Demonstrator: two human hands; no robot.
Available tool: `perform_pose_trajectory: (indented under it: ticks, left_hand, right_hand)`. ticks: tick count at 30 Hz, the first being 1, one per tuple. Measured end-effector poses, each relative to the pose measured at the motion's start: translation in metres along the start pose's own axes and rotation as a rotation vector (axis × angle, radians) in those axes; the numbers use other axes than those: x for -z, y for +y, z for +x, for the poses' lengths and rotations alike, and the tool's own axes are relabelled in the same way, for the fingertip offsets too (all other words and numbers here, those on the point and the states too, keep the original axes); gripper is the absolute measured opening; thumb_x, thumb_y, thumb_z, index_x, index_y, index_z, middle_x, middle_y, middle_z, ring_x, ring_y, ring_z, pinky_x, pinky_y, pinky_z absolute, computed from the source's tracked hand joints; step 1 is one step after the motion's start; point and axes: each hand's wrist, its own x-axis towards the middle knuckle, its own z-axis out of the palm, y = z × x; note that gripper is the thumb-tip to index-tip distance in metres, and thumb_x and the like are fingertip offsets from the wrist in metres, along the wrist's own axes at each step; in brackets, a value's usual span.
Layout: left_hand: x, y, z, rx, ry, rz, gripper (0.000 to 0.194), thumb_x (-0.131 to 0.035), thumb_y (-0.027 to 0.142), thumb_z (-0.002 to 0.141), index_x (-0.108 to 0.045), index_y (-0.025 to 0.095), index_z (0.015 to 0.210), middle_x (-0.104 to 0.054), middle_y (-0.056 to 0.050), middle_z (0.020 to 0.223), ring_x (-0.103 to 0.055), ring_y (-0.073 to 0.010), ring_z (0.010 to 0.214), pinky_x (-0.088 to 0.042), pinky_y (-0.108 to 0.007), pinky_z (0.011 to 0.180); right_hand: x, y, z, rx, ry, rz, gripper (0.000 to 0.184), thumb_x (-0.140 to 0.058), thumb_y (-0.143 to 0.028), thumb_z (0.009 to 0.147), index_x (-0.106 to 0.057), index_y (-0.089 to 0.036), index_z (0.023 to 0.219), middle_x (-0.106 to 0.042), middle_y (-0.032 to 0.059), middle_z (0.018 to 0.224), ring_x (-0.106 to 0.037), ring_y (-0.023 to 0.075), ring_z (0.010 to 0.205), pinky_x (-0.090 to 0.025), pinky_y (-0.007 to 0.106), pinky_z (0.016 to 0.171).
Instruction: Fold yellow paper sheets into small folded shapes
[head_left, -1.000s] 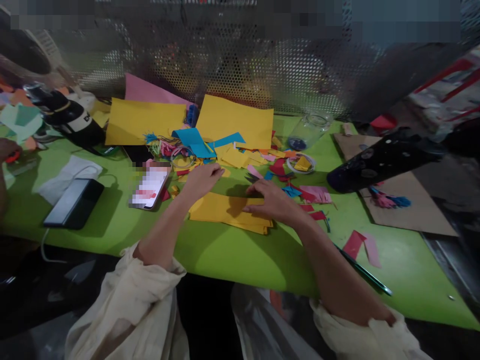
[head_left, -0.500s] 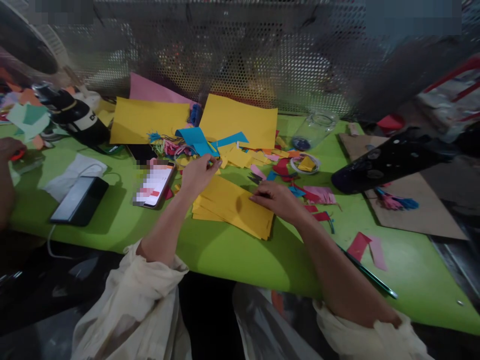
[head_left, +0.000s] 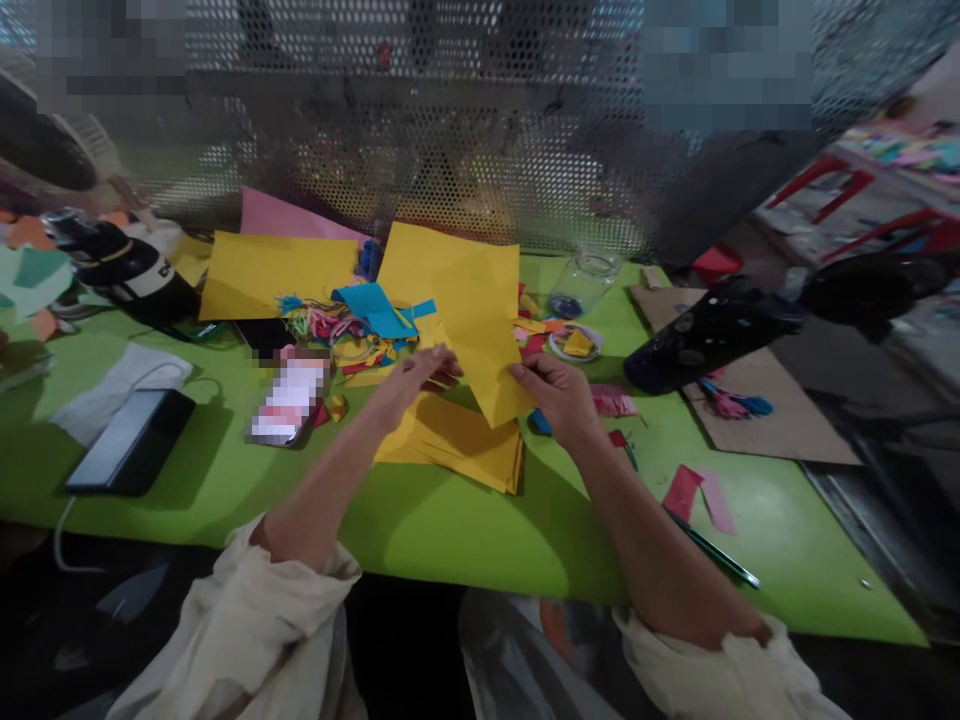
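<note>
A yellow sheet of paper point(head_left: 486, 350) is raised at a slant, its lower right edge pinched between the thumb and fingers of my right hand point(head_left: 559, 395). Close to the sheet's left edge, my left hand point(head_left: 420, 380) has its fingers bent and slightly apart, with nothing visible in them. Below both hands lies a stack of yellow paper point(head_left: 457, 440), its edges uneven. Behind the raised sheet a larger yellow sheet point(head_left: 420, 260) leans at the back of the table. Blue paper strips point(head_left: 379, 310) and colourful scraps lie just beyond my left hand.
On the green table point(head_left: 450, 540), a phone point(head_left: 289, 400) and a power bank point(head_left: 131, 440) lie left. A glass jar point(head_left: 589, 285), a dark bottle point(head_left: 705, 335) and cardboard point(head_left: 780, 420) are right. A green pen point(head_left: 716, 550) lies near the front edge. Perforated metal point(head_left: 420, 150) stands behind.
My right hand has lifted a yellow sheet off the stack. My left hand has come down from the scraps towards the sheet. The view has shifted slightly.
</note>
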Motion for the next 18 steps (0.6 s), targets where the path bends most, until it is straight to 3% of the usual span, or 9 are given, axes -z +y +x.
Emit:
perform_pose_trajectory:
  ticks: [3, 6, 12, 15, 18]
  left_hand:
    - [-0.015, -0.006, -0.004, 0.102, -0.137, 0.011, 0.049, -0.075, 0.06, 0.071, -0.07, 0.014, 0.084, -0.073, -0.009, 0.087, -0.065, -0.0174, 0.077, -0.052, -0.031, 0.074]
    - [-0.022, -0.013, -0.005, 0.161, -0.073, -0.006, 0.039, -0.078, 0.051, 0.071, -0.073, 0.015, 0.086, -0.075, -0.008, 0.087, -0.065, -0.0169, 0.073, -0.052, -0.03, 0.07]
    - [-0.02, -0.017, -0.001, 0.135, 0.103, -0.233, 0.033, -0.072, 0.046, 0.08, -0.07, 0.012, 0.082, -0.074, -0.01, 0.078, -0.068, -0.018, 0.066, -0.057, -0.034, 0.073]
    - [-0.02, -0.015, 0.0, 0.115, 0.137, -0.347, 0.03, -0.071, 0.041, 0.082, -0.069, 0.011, 0.084, -0.073, -0.009, 0.074, -0.069, -0.0178, 0.065, -0.059, -0.035, 0.075]
    - [-0.023, -0.013, -0.001, 0.132, 0.144, -0.408, 0.021, -0.067, 0.033, 0.086, -0.069, 0.012, 0.085, -0.074, -0.007, 0.073, -0.069, -0.0174, 0.067, -0.059, -0.035, 0.077]
  right_hand:
    - [-0.002, -0.006, -0.003, 0.025, -0.082, -0.065, 0.026, -0.069, -0.045, 0.078, -0.063, -0.021, 0.07, -0.057, 0.0001, 0.069, -0.049, 0.014, 0.063, -0.04, 0.026, 0.056]
    - [-0.003, -0.007, -0.005, 0.04, -0.125, -0.075, 0.023, -0.069, -0.043, 0.078, -0.066, -0.021, 0.077, -0.062, 0.0012, 0.074, -0.053, 0.0153, 0.067, -0.044, 0.027, 0.059]
    - [-0.001, -0.001, -0.002, 0.127, -0.033, -0.009, 0.029, -0.059, -0.032, 0.084, -0.069, -0.025, 0.11, -0.067, 0.0039, 0.093, -0.062, 0.019, 0.087, -0.051, 0.033, 0.076]
    - [0.0, -0.006, -0.004, 0.264, -0.064, -0.102, 0.03, -0.056, -0.017, 0.081, -0.072, -0.027, 0.105, -0.067, 0.0066, 0.115, -0.06, 0.023, 0.111, -0.047, 0.041, 0.096]
    - [-0.001, -0.01, -0.006, 0.328, -0.115, -0.216, 0.033, -0.056, -0.009, 0.077, -0.074, -0.028, 0.096, -0.062, 0.0072, 0.128, -0.054, 0.0243, 0.123, -0.042, 0.045, 0.104]
